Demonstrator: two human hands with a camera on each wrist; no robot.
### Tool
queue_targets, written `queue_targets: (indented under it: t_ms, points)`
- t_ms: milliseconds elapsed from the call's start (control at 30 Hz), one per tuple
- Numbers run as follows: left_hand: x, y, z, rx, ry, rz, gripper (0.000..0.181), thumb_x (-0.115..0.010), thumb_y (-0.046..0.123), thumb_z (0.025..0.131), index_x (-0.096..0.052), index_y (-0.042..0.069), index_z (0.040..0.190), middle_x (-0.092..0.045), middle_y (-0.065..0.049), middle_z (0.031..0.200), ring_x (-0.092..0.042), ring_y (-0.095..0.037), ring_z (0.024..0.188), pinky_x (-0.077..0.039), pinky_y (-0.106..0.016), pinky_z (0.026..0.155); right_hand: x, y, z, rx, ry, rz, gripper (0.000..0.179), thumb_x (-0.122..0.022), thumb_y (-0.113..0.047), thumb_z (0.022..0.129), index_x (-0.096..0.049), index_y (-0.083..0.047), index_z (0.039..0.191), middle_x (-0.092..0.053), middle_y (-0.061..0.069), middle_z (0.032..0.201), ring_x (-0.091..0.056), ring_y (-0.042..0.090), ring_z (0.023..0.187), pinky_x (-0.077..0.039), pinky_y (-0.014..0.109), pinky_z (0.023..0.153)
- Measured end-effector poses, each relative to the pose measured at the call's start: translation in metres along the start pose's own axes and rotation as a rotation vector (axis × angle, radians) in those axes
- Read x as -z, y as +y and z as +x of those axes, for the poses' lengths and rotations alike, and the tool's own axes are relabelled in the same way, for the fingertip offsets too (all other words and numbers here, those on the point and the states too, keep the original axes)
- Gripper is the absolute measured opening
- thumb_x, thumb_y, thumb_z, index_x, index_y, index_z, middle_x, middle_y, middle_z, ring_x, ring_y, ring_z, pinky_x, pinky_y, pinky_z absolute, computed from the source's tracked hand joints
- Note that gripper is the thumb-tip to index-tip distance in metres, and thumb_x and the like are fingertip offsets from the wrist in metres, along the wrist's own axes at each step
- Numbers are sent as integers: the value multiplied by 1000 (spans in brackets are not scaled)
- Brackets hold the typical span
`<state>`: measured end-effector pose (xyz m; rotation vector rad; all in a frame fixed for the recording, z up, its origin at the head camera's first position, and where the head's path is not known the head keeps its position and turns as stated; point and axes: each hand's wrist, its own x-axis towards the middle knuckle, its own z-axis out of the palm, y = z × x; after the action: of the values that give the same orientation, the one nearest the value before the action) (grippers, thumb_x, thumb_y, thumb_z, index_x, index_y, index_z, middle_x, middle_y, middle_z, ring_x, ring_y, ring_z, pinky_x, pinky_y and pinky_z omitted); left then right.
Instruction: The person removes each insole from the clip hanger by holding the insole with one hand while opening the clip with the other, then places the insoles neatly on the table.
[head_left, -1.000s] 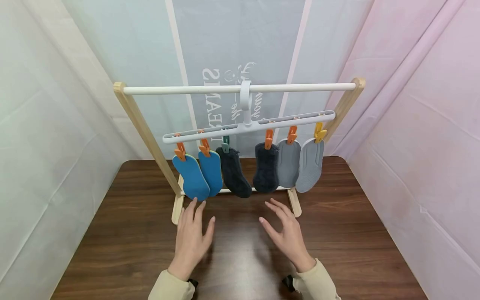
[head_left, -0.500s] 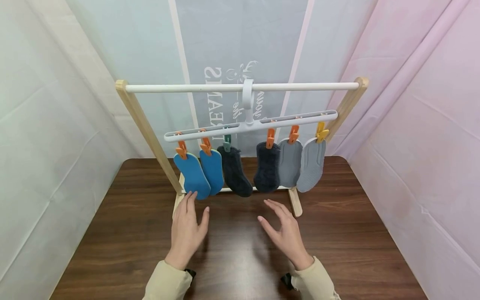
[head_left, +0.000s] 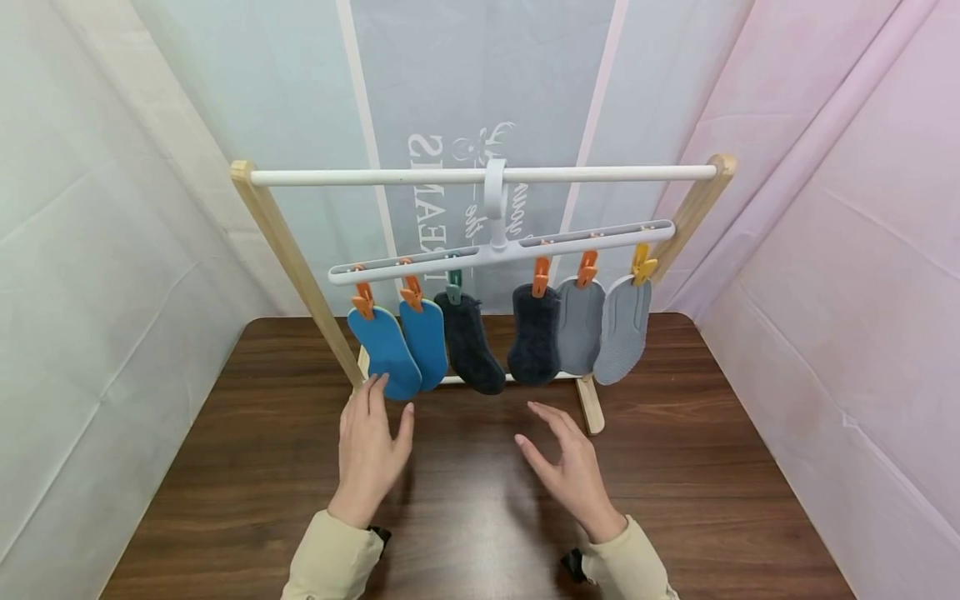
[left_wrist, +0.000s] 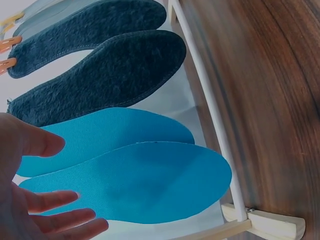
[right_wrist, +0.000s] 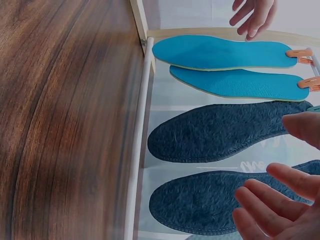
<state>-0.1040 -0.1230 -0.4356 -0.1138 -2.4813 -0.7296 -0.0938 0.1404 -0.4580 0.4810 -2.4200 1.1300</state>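
Several insoles hang by clips from a white hanger (head_left: 420, 267). Two are blue: the outer blue insole (head_left: 386, 354) at the far left and the inner blue insole (head_left: 426, 342) beside it. Two dark fuzzy insoles (head_left: 535, 333) hang in the middle, and two grey insoles (head_left: 624, 329) at the right. My left hand (head_left: 369, 454), fingers extended, is in front of the outer blue insole's lower edge; whether it touches I cannot tell. My right hand (head_left: 576, 475) hovers below the dark insole on the right, fingers spread and holding nothing.
The hanger hooks over the white rod (head_left: 360, 177) of a wooden-sided rack (head_left: 292, 250) on a brown table (head_left: 480, 517). Orange, green and yellow clips (head_left: 642, 265) grip the insoles. White fabric (head_left: 97, 333) stands at both sides, a printed curtain (head_left: 480, 83) behind.
My left hand has moved up and slightly left toward the outer blue insole. My right hand stays almost where it was. The head view has shifted slightly.
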Motion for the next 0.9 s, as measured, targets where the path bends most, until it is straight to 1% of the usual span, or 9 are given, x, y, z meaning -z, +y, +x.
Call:
queue_targets:
  t_ms: [200,433,533,767,900]
  points:
    - [2,-2,4,19,17,5,58,-68,19,89,-44,-8,134,-49,-28,130,-49,-43,118,-38,-57,102,1,-1,0,-18,-13,3,48,-75,-18,84,-59,-10,128,-61,5,127,-59,23,115,-51,45,91]
    - [5,-7,11,69,-9,0,61,-67,20,89,-41,-8,136,-47,-28,132,-48,-43,119,-38,-58,100,2,-1,-2,-15,-6,-3,48,-76,-17,83,-59,-9,128,-62,5,125,-60,22,114,-52,45,90]
    - [6,-9,14,78,-14,-4,61,-67,20,89,-41,-8,137,-47,-28,132,-48,-43,119,-39,-58,99,1,-1,-3,-18,-8,-7,48,-76,-17,83,-59,-9,127,-62,5,125,-60,23,114,-52,45,90]
    - [4,-13,18,88,-18,-20,60,-66,20,90,-40,-8,137,-47,-28,132,-49,-44,117,-40,-59,98,0,-1,-3,-30,-19,-9,48,-76,-18,83,-60,-8,127,-62,6,126,-60,24,114,-52,45,90]
    - [1,-17,21,118,-35,-42,62,-65,20,91,-38,-10,137,-46,-30,132,-50,-45,116,-41,-59,97,0,0,-5,-40,-29,-11,48,-76,-19,84,-59,-9,128,-62,5,126,-60,23,114,-52,45,89]
